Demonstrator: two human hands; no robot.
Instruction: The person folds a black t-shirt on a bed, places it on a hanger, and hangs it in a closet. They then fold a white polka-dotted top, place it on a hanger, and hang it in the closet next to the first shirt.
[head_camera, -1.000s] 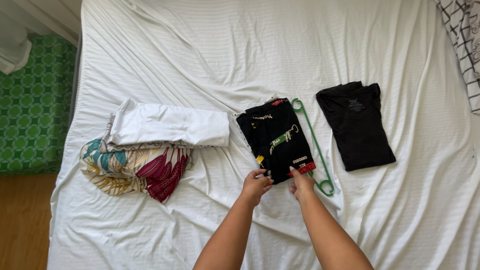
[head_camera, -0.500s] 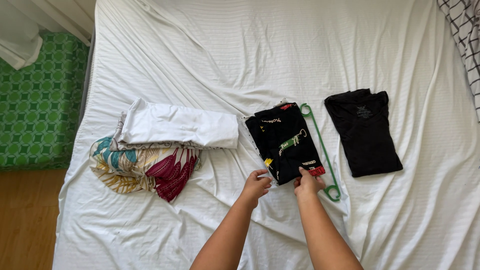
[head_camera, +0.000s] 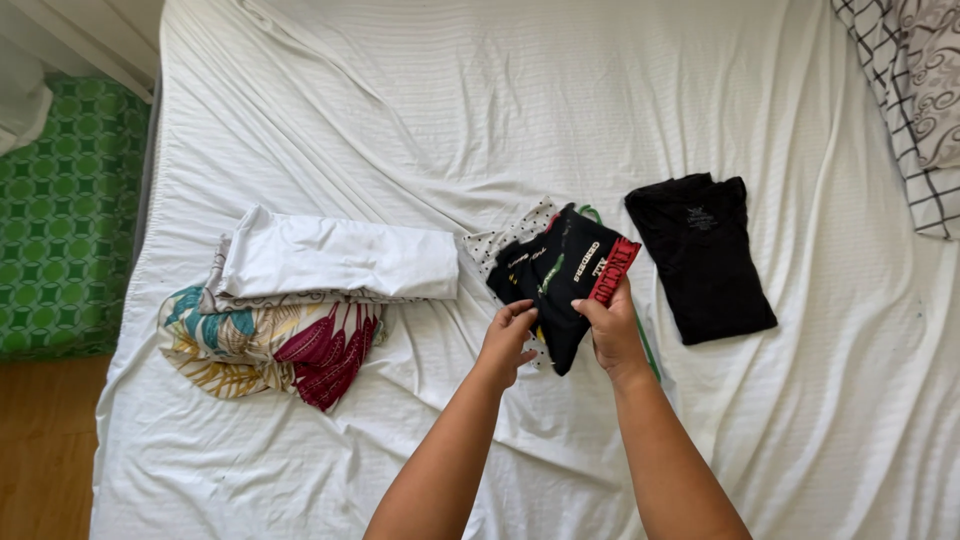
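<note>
Head view, both hands (head_camera: 508, 340) (head_camera: 612, 330) lifting folded black printed garment (head_camera: 560, 275), white bed (head_camera: 500, 110)

Both hands are up off the bed (head_camera: 700, 90), the left hand (head_camera: 507, 340) and right hand (head_camera: 612, 330) each pinching the near edge of a folded black garment with colourful print (head_camera: 560, 275), with a green hanger (head_camera: 648, 350) peeking out beneath it. To the right lies a folded black shirt (head_camera: 700, 255), well apart from a pile of white and patterned clothes (head_camera: 300, 300) on the left. A checked pillow (head_camera: 915, 110) sits at the top right corner.
</note>
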